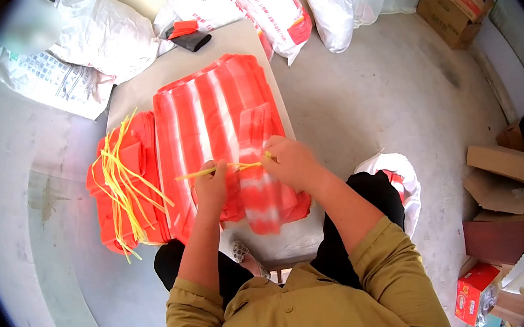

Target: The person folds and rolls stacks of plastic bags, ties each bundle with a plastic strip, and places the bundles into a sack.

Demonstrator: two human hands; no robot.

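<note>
Strip point(247, 165) in left hand point(211, 186) (right hand point(292, 161) too)

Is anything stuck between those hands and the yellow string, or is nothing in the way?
Nothing visible stands in the way: the left hand and the right hand both hold the yellow string, which crosses over the narrow red-and-white bundle.

Smooth, plastic-looking yellow strips point(112, 163)
</note>
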